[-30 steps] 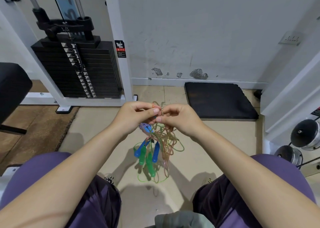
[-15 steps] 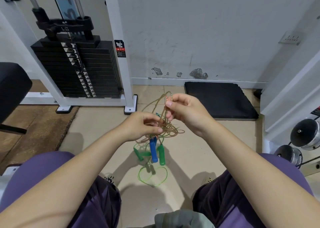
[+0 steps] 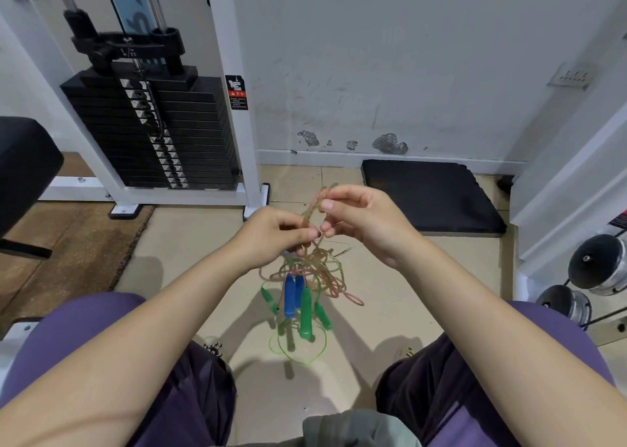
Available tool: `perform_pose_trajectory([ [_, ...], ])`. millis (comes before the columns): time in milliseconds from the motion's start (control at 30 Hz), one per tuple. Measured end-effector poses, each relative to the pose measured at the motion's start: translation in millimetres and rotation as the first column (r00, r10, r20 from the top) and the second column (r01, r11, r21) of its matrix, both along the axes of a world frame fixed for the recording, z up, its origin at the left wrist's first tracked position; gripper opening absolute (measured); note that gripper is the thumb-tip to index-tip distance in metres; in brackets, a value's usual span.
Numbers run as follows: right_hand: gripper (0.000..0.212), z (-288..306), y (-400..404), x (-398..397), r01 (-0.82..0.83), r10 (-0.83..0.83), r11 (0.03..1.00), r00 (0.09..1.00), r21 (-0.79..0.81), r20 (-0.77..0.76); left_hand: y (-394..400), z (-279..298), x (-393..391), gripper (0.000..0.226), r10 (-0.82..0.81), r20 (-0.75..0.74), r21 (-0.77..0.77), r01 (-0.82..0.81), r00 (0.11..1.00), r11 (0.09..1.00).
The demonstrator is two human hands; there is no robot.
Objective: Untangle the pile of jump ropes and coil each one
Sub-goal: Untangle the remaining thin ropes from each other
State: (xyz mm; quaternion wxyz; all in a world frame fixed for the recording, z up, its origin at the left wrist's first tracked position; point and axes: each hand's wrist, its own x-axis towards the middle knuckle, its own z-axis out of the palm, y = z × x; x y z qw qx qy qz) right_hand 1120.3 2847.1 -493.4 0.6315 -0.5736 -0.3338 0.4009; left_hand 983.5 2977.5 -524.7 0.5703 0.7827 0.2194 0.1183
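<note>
A tangled bundle of thin jump ropes [image 3: 315, 270] hangs in the air between my knees. Its cords are orange-brown and green. Blue handles [image 3: 291, 294] and green handles [image 3: 306, 314] dangle below the knot, and a green loop [image 3: 298, 346] lies on the floor beneath. My left hand [image 3: 271, 233] pinches the orange cords at the top of the tangle. My right hand [image 3: 359, 216] sits just to its right and slightly higher, pinching an orange loop that rises above the bundle.
A black weight stack [image 3: 152, 131] in a white frame stands at the back left. A black mat [image 3: 427, 195] lies against the wall at the right. Dumbbells [image 3: 597, 266] rest on a rack at the far right. A black padded seat [image 3: 23, 171] is at the left edge.
My left hand has risen and closed in under my right hand. The bundle hangs lower and the handles have swung down together.
</note>
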Motion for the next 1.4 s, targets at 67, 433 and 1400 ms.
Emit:
perform_pose_trajectory([
  [67, 0.027, -1.5, -0.3, 2.3, -0.012, 0.015, 0.998, 0.999, -0.063, 0.041, 3.0, 3.5, -0.8, 0.009, 0.055, 0.086, -0.124, -0.044, 0.995, 0.991],
  [433, 0.009, -14.6, 0.5, -7.1, -0.091, 0.213, 0.935, 0.917, -0.344, 0.338, 7.8, 14.6, -4.8, 0.015, 0.171, 0.153, -0.203, -0.138, 0.973, 0.969],
  [1400, 0.023, 9.8, -8.1, 19.7, 0.122, -0.118, 0.992, 0.989, 0.043, -0.086, 4.0, 2.0, -0.7, 0.012, -0.049, -0.047, -0.138, 0.042, 0.998, 0.99],
])
